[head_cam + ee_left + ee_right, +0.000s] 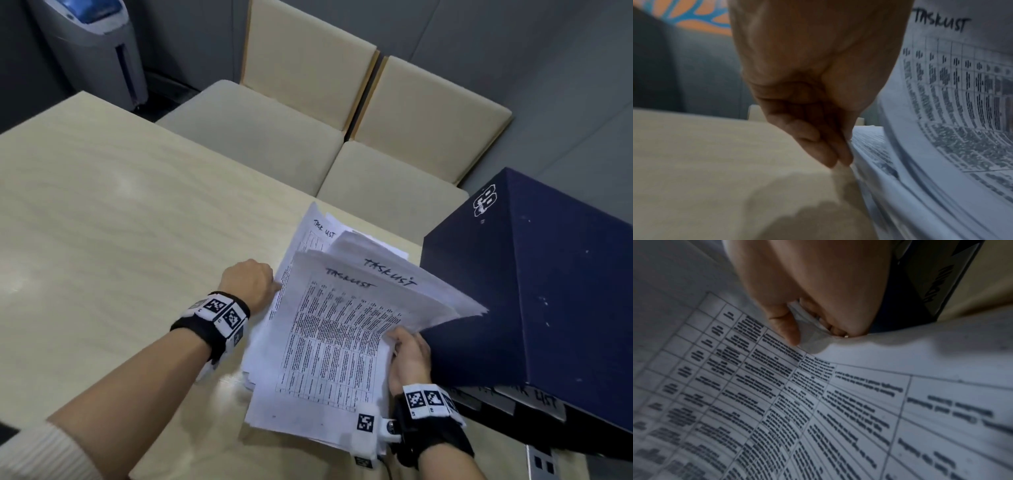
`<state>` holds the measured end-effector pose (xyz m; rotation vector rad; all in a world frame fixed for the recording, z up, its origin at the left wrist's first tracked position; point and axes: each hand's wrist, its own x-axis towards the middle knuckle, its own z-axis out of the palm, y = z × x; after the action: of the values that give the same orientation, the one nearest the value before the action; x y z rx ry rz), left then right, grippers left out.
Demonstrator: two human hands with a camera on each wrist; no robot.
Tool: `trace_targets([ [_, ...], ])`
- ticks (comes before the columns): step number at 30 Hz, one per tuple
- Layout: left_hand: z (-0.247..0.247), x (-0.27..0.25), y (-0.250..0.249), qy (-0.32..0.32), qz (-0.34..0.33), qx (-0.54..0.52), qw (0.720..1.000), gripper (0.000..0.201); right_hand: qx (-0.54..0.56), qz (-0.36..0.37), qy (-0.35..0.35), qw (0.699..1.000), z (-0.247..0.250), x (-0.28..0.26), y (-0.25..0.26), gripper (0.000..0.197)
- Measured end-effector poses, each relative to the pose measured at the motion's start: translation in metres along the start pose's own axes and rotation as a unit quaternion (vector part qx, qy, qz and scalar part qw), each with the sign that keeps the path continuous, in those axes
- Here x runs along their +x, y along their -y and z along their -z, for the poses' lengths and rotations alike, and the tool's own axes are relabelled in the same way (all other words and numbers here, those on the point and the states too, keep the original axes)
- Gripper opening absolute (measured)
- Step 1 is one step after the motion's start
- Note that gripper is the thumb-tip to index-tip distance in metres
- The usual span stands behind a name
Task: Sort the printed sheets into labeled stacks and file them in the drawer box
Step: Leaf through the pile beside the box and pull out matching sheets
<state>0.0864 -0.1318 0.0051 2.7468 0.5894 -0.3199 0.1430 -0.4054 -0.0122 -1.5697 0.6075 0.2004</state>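
The right hand [409, 356] is pinching the near right edge of the top sheets [342, 329], thumb above and fingers below, and is lifting them off the pile [270, 342] on the table [102, 205]. The left hand [248, 282] is curling its fingers against the pile's left edge; whether it is gripping paper or only steadying it, I cannot tell. The sheets are fanning and bowing beside the dark blue box [534, 291], nearly brushing its corner.

The grip is taking only a small bite of loose paper, so sheets are likely slipping out and scattering, or the raised corner is catching on the box and creasing. The lower sheets are also sliding askew (their edges are already uneven), which could mix the stacks.

The paper is thin, white and floppy, printed with dense tables and hand-lettered "TASKLIST". The box is looking stiff, matte and sharp-edged; the table is smooth pale wood grain.
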Motion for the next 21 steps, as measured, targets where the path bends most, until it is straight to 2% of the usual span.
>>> trace_targets([
  [2, 0.004, -0.001, 0.004, -0.017, -0.034, -0.024, 0.999, 0.036, 0.018, -0.001, -0.003, 1.000, -0.004, 0.002, 0.000, 0.019],
  [5, 0.006, -0.006, 0.012, -0.021, -0.099, -0.162, 0.982, 0.029, 0.033, -0.009, 0.001, 0.999, -0.007, 0.003, 0.002, 0.020],
  [7, 0.007, -0.011, 0.014, 0.000, -0.092, -0.304, 0.948, 0.033, 0.033, -0.018, 0.017, 0.999, -0.008, 0.003, 0.006, 0.020],
  [10, 0.008, -0.022, 0.011, 0.104, -0.054, -0.465, 0.878, 0.046, 0.030, -0.020, 0.015, 0.999, -0.008, 0.004, 0.006, 0.016],
  [13, 0.003, -0.023, 0.011, 0.159, -0.058, -0.514, 0.841, 0.059, 0.029, -0.020, 0.006, 0.999, -0.005, 0.005, -0.001, 0.013],
  [15, 0.002, -0.021, 0.010, 0.172, -0.052, -0.532, 0.828, 0.056, 0.030, -0.015, 0.004, 0.999, -0.004, 0.005, -0.006, 0.015],
  [19, 0.003, -0.023, 0.000, 0.214, -0.042, -0.588, 0.779, 0.054, 0.018, -0.004, 0.025, 1.000, -0.002, -0.001, 0.004, 0.013],
  [20, 0.004, -0.024, -0.004, 0.218, -0.041, -0.603, 0.766, 0.052, 0.002, -0.014, 0.020, 1.000, 0.000, 0.001, 0.005, 0.015],
  [21, 0.004, -0.023, -0.007, 0.207, -0.028, -0.608, 0.766, 0.049, 0.013, -0.039, 0.011, 0.999, 0.004, 0.002, 0.005, 0.024],
])
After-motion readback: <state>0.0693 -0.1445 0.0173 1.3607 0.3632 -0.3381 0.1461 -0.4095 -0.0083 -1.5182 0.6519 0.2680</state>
